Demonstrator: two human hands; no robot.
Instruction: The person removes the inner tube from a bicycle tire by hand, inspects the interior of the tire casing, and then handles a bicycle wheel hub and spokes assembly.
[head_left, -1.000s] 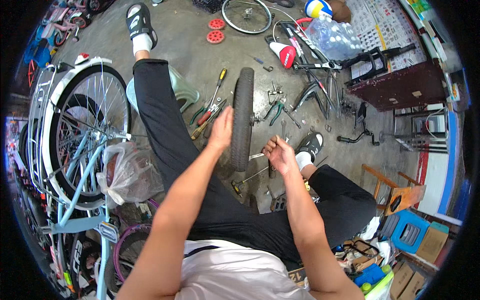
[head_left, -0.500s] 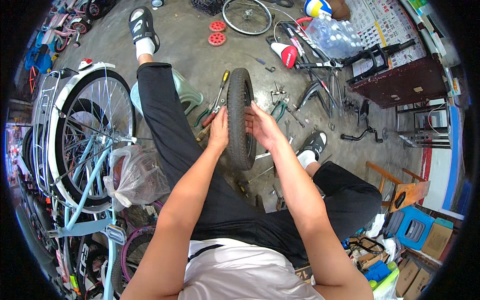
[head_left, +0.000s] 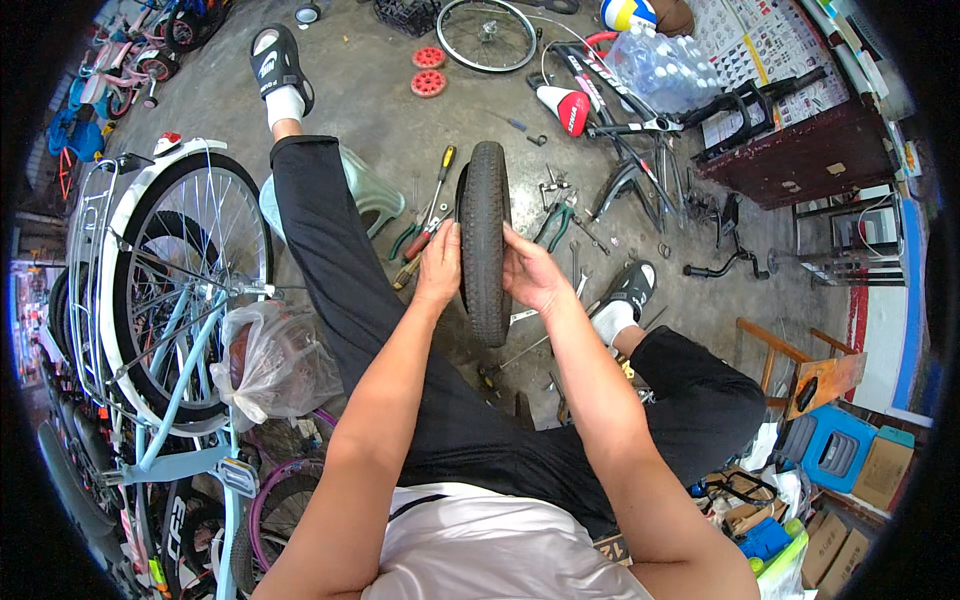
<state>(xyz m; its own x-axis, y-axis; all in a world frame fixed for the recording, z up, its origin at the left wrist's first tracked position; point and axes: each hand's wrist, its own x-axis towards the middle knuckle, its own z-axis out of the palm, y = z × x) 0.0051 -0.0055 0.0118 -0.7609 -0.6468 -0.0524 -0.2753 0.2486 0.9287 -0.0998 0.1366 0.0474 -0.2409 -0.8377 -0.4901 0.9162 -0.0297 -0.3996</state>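
A small black bicycle tyre (head_left: 486, 245) stands upright between my hands, its knobbly tread facing me almost edge-on. My left hand (head_left: 440, 268) presses on its left side, fingers together and pointing away from me. On the opposite side my right hand (head_left: 532, 272) grips it, thumb up near the edge and fingers curled toward the sidewall. The tyre hides whatever is inside its ring. On the floor beyond lie a yellow-and-black screwdriver (head_left: 444, 172), green-handled pliers (head_left: 556, 226) and a red-handled tool (head_left: 422, 238).
A light-blue bicycle (head_left: 178, 370) with a white-fendered wheel stands at my left, a plastic bag (head_left: 275, 360) beside it. A pale green stool (head_left: 375, 195) lies past my left leg. Ahead are a bare wheel (head_left: 487, 68), red discs (head_left: 428, 83) and a bike frame (head_left: 625, 160). A blue stool (head_left: 832, 450) sits right.
The tyre has turned so its tread faces me more squarely, and it has shifted slightly right. My right fingers have moved from its inner opening to its outer side.
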